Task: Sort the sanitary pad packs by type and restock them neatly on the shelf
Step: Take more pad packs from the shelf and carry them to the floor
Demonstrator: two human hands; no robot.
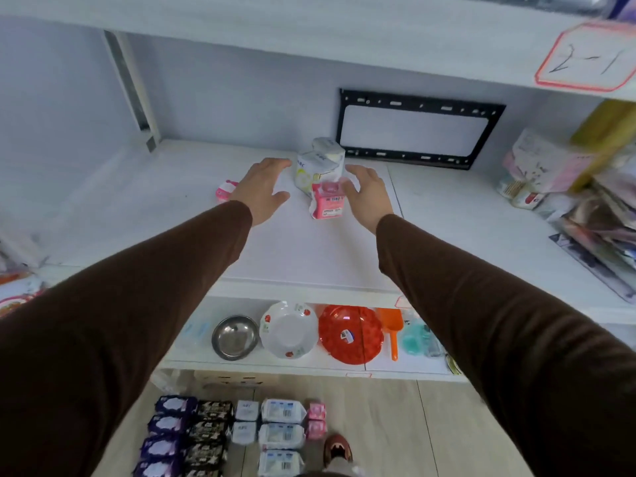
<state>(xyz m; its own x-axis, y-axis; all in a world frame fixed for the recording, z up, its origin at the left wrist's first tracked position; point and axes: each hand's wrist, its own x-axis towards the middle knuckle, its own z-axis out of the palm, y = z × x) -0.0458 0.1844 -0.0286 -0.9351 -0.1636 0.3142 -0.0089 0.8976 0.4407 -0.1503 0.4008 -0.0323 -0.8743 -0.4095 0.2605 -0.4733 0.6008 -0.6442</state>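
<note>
On the white shelf (pixel 309 256), two white pad packs (pixel 318 165) stand one behind the other near the back wall. A small pink pack (pixel 327 201) stands just in front of them. My right hand (pixel 368 196) lies beside that pink pack with straight fingers, the thumb touching its right side. My left hand (pixel 263 191) hovers with fingers spread, left of the white packs, holding nothing. Another pink pack (pixel 224 191) peeks out behind its left edge. On the floor lie sorted columns: purple packs (pixel 168 432), dark packs (pixel 211 432), small white packs (pixel 246 421), white-blue packs (pixel 282 432), pink packs (pixel 316 420).
A black metal frame (pixel 416 132) leans on the back wall. Mixed packaged goods (pixel 550 173) pile up at the shelf's right end. The lower shelf holds a steel bowl (pixel 235 337), white plate (pixel 288 329), red plate (pixel 351 333) and orange scoop (pixel 392 333). An upper shelf (pixel 309 39) hangs overhead.
</note>
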